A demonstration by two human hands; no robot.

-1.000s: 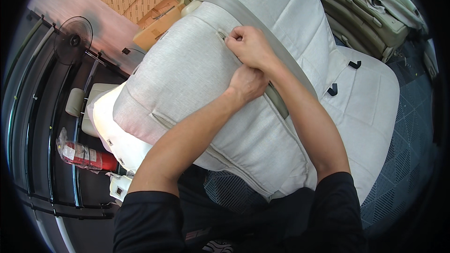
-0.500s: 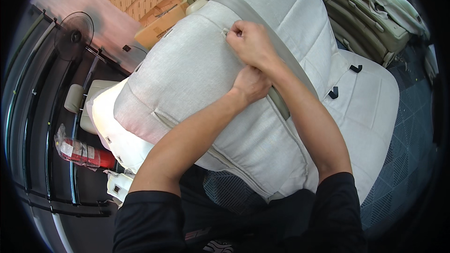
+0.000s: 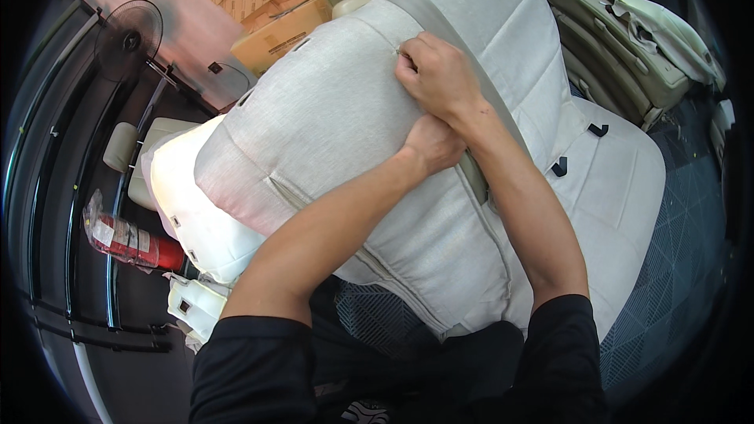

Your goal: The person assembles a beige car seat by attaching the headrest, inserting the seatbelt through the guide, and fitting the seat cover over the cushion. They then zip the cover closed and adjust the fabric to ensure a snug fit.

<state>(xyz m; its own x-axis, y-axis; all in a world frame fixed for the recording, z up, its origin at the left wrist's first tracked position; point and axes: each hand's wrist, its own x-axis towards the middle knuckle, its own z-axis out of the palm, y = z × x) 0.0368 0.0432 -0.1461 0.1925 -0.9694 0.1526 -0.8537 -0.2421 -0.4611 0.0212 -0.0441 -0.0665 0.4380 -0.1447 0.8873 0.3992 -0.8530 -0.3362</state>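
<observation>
Right hand point(image 3: 436, 74): fingers curled shut, pinching the seat cover point(image 3: 330, 133) at its top seam.
Left hand point(image 3: 432, 141): fisted against the cover; grip unclear.
Cover: draped over the seat back.
Risk: hard tugging could tear the seam.

Both hands point(image 3: 436, 106) on the seat cover point(image 3: 338, 133); fan point(image 3: 128, 39), perhaps floor-standing, far left; extinguisher point(image 3: 126, 239) below it.

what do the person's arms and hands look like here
Two bare hands, no gloves, rings or watch showing: the left hand and the right hand. Both forearms are bare. Short black fabric sleeves cover the upper arms, the left sleeve and the right sleeve.
</observation>
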